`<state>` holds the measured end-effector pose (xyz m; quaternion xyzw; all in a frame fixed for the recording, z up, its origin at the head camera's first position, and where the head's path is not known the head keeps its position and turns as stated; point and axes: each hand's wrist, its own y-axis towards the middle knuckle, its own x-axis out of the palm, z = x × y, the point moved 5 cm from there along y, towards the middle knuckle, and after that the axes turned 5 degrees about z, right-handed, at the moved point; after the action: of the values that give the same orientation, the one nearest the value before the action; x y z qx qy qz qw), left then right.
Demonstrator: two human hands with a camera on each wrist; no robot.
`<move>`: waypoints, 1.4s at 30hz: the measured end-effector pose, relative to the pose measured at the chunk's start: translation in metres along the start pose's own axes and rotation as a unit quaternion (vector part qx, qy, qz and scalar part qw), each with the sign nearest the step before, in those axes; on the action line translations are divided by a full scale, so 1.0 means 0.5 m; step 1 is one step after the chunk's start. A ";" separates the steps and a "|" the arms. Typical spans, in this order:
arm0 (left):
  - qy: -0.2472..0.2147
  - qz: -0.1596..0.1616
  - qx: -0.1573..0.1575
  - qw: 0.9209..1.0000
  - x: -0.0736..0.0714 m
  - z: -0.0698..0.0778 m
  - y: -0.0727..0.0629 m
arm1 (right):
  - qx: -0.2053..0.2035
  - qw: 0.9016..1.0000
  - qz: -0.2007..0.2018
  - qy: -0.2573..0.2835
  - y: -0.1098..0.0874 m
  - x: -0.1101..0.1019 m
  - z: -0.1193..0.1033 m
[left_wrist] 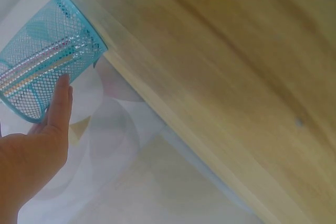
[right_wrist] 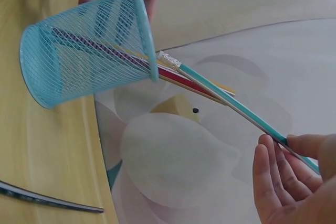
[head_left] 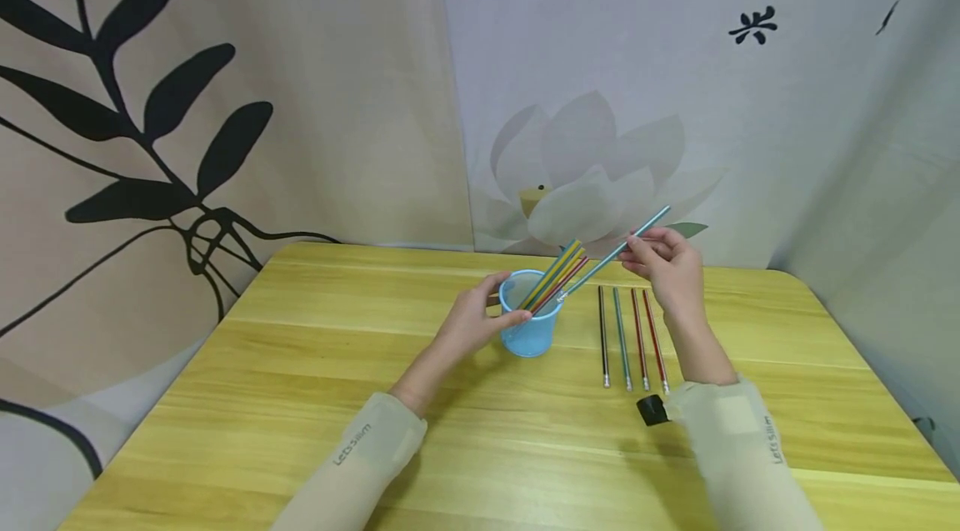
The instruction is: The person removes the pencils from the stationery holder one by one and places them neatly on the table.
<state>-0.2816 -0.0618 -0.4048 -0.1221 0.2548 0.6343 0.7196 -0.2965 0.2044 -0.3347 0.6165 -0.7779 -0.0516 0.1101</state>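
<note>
A light-blue mesh pencil cup [head_left: 527,338] stands on the table, holding several pencils [right_wrist: 191,85] that lean out over its rim. My left hand [head_left: 474,316] grips the cup near the rim, with the thumb at the near side and the fingers round the far left. Between thumb and fingertips, my right hand [head_left: 667,271] pinches a teal pencil [head_left: 611,257] above the table. That pencil slants down to the left, its eraser end at the cup's rim. The left wrist view shows the mesh cup [left_wrist: 50,59] beside the left hand [left_wrist: 39,156].
Right of the cup, several pencils [head_left: 640,339] lie side by side on the wooden table [head_left: 315,398]: black, teal and red ones. A small black block [head_left: 652,410] sits at the right cuff. Behind the table hangs a printed cloth [head_left: 360,97].
</note>
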 end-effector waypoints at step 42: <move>-0.011 -0.003 0.011 1.000 -0.001 -0.001 -0.001 | 0.074 0.986 0.043 -0.143 0.013 -0.136 0.033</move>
<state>-0.2815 -0.0625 -0.4051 -0.1078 0.2536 0.6302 0.7259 -0.2920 0.2712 -0.3567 0.5748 -0.8134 -0.0767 -0.0460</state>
